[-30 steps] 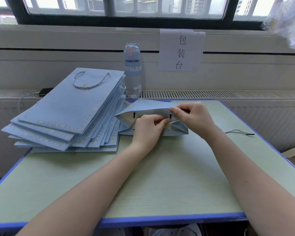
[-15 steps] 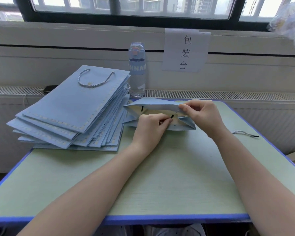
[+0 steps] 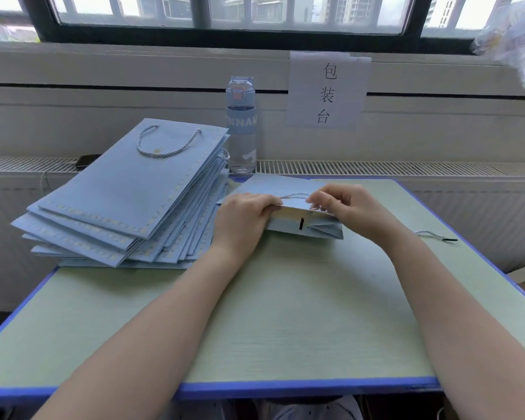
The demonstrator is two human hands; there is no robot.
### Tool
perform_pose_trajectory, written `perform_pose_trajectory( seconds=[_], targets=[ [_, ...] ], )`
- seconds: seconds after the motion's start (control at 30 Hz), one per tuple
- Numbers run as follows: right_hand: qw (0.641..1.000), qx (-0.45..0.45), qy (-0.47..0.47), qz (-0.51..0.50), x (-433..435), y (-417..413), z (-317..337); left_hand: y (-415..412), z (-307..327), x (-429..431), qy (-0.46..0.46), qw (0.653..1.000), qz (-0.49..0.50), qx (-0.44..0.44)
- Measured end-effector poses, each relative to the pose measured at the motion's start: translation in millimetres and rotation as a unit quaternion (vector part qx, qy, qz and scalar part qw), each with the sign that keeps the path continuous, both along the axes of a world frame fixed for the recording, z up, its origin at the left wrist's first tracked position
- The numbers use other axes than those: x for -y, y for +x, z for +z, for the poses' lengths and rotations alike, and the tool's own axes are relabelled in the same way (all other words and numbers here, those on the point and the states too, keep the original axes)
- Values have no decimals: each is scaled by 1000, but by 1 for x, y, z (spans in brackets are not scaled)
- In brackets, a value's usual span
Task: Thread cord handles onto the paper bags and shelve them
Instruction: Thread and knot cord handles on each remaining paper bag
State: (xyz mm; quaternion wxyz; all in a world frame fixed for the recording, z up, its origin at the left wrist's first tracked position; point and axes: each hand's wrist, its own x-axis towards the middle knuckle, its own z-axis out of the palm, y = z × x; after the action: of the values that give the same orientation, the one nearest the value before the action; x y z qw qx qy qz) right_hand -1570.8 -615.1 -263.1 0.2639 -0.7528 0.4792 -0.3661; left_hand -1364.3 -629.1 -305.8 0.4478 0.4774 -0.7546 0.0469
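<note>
Reaching forward over the green-topped, blue-edged bench (image 3: pixel 285 322), both bare forearms run up from the near edge and converge on a pale blue paper bag (image 3: pixel 273 187) lying flat toward the far side, its mouth turned to the person.

The left hand (image 3: pixel 243 219) lies knuckles up, wrist low to the bench. Its fingers are curled over the upper lip of the bag's mouth and grip it, so the cream inside shows beneath.

The right hand (image 3: pixel 353 212) sits just beside it, wrist raised a little and bent inward. Its fingers are bunched and curled at the same lip. They look to be pinching the twisted pale cord handle (image 3: pixel 294 195), though the fingertips are blurred. That cord arcs low over the bag's top face between the two hands. A short black cord tip (image 3: pixel 301 223) hangs inside the open mouth, below the lip.

To the left, touching the bag's corner, sits a slumped stack of pale blue paper bags (image 3: pixel 128 207); the top one already carries a looped handle. A loose twisted cord with a black end (image 3: pixel 434 235) lies on the bench near the right edge, apart from the right wrist.

Behind the bags a clear water bottle with a blue cap (image 3: pixel 241 125) stands upright. A white paper sign with three black characters (image 3: pixel 328 89) hangs on the wall under the window (image 3: pixel 255 13).
</note>
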Motion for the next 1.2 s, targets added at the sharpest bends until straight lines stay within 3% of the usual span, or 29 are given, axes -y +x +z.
perform_pose_trajectory(
  seconds=[0.2,0.43,0.57,0.8,1.0,1.2],
  targets=[
    [989,-136,43,-24,6,-14,-5,1,3,-1,6,1000,-9,4],
    [979,-75,-94,-167,18,-17,-12,0,-1,3,26,998,-48,-6],
    [978,-61,-112,-165,18,-15,-11,0,-2,3,-2,998,-59,11],
    [978,37,-125,-165,14,-14,-8,1,-3,-1,-53,990,-48,122],
    [980,81,-114,-144,14,-18,-4,4,-3,2,-74,997,-13,-16],
    [991,-11,-113,-76,18,-20,-16,4,1,1,-86,995,-4,-59]
  ],
)
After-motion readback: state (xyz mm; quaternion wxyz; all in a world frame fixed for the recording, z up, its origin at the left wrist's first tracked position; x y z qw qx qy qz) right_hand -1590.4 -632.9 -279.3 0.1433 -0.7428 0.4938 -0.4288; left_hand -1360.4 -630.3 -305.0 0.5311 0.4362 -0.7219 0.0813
